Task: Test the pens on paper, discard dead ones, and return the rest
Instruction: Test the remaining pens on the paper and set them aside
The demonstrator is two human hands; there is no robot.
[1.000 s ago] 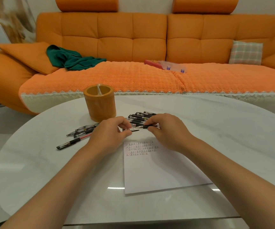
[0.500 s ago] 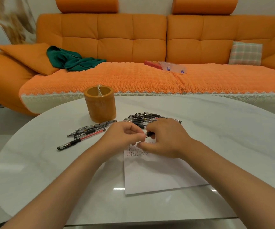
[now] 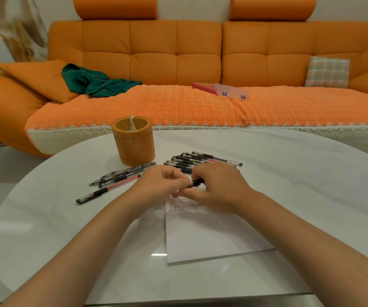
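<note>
My right hand (image 3: 218,189) grips a black pen (image 3: 197,182) just above the top of the white paper (image 3: 205,235), which carries rows of small test marks. My left hand (image 3: 161,187) has its fingers curled against the pen's near end; what it pinches is hidden. Several capped pens (image 3: 211,159) lie in a bunch behind my right hand. Another group of pens (image 3: 116,177) lies to the left, one with a red barrel. The orange pen holder (image 3: 134,140) stands upright behind them.
The round white table (image 3: 289,185) ends close to an orange sofa (image 3: 178,63). On the sofa lie a green cloth (image 3: 94,82), a clear plastic box (image 3: 231,91) and a checked cushion (image 3: 327,72).
Both hands came toward me with the pen, from over the pen bunch down to the paper's top edge. The pen turned from lying level to pointing steeply down between the hands.
</note>
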